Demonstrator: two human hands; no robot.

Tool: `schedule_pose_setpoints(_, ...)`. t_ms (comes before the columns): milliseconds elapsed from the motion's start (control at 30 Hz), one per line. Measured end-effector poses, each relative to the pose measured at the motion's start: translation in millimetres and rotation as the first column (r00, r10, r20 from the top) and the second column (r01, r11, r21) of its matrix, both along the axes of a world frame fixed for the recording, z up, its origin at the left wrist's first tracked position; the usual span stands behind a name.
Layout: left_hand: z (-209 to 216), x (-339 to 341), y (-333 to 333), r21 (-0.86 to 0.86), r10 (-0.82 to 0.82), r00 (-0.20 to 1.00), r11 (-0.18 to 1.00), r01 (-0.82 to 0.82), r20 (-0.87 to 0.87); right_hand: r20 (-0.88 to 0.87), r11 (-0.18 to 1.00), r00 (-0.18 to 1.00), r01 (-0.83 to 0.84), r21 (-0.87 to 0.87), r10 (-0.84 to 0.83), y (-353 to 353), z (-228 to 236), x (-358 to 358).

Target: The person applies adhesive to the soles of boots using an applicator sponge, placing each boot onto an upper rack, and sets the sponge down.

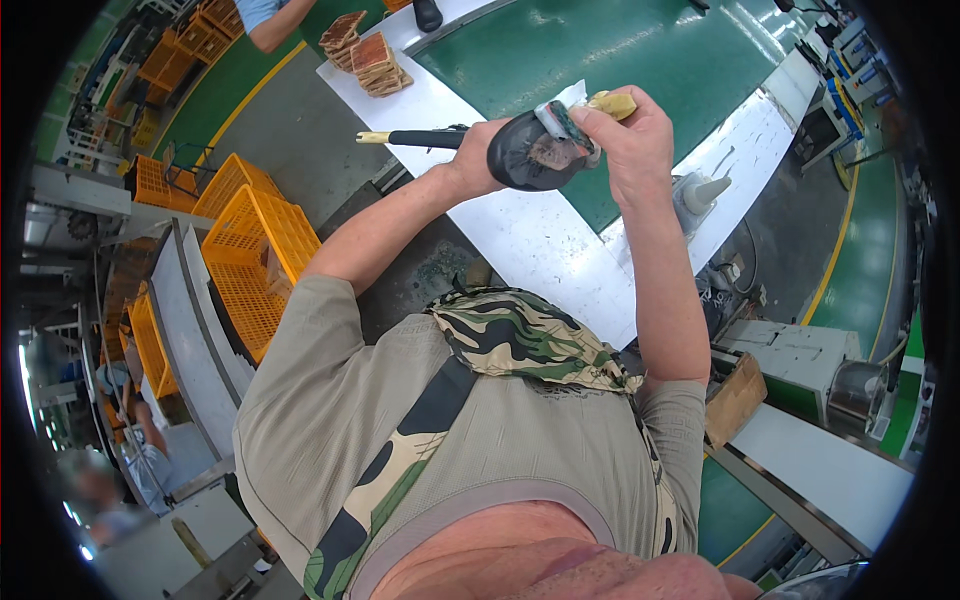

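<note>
My left hand (476,158) is closed around a black, glossy, rounded thing (518,160) that looks like the end of a shoe, with a dull brownish patch on it. A dark stick (420,138) with a pale yellow tip juts out leftward past the same hand; whether the fingers grip it too is hidden. My right hand (640,150) pinches a small whitish and dark green pad (556,118) against the black surface. A yellowish cloth-like piece (612,104) shows between its thumb and fingers. Both hands are raised over the white table edge (530,240).
A white bottle with a pointed nozzle (700,195) stands at the right of the table. Stacked brown slabs (378,68) and a black shoe-like thing (428,14) sit on the far left. Orange crates (250,265) stand at left. Another person's arm (278,22) shows at the top.
</note>
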State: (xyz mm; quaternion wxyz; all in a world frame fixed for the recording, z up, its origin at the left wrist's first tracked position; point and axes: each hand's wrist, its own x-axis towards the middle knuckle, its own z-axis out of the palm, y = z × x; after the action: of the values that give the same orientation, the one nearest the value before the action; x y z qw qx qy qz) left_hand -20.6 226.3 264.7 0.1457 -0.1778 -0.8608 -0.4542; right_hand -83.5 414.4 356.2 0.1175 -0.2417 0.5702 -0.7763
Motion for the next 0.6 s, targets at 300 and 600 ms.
schedule_pose_setpoints(300, -13, 10, 5, -0.196, -0.064, 0.976, 0.975, 0.105, 0.207, -0.159, 0.978, 0.969, -0.199, -0.056, 0.188, 0, 1, -16)
schedule_pose_setpoints(600, -4, 47, 12, 0.217, -0.351, 0.521, 0.929, 0.301, 0.778, -0.237, 0.923, 0.901, -0.383, -0.04, 0.364, 5, -28, -23)
